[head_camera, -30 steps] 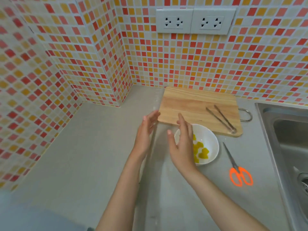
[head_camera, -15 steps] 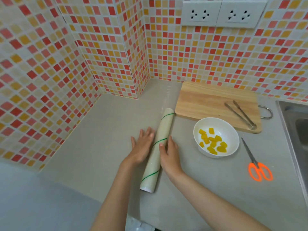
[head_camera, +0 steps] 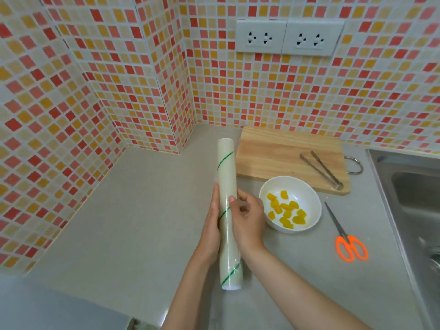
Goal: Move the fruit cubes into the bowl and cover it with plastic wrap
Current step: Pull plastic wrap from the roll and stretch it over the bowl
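I see my left hand laid flat along the left side of the plastic wrap roll, fingers straight and pressed against it, not curled round. The roll lies lengthwise on the grey counter between both hands, its far end reaching past my fingertips beside the cutting board. My right hand is on the roll's right side, thumb on top of the film and fingers loosely bent; whether it is pinching a film edge I cannot tell. Just right of that hand sits the white bowl, uncovered, with the yellow fruit cubes inside. Beyond it, metal tongs lie on the board. Further right, orange-handled scissors lie on the counter, then the sink.
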A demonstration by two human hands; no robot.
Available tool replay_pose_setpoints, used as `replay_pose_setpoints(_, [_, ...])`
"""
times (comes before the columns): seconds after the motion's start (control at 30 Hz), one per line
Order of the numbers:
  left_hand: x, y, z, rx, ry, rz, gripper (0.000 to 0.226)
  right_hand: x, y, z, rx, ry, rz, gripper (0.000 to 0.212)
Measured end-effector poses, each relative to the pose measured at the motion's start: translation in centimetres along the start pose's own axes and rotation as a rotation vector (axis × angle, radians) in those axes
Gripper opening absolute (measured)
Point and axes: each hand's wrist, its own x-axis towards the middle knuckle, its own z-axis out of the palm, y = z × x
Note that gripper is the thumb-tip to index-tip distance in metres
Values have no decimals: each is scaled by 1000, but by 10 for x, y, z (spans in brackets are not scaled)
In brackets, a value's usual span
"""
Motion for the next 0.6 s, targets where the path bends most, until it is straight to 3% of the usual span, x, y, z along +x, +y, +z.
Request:
replay_pose_setpoints(0.13, [12, 13, 24, 10, 0, 136, 48, 20, -21, -23, -4, 172, -88, 11])
replay_pose_setpoints(0.3, [22, 27, 50, -5, -48, 186, 56, 40, -36, -50, 66, 258, -60, 11])
replay_pose_setpoints(0.6, [31, 33, 70, -90, -37, 138, 69, 51, -40, -67, 52, 227, -105, 24])
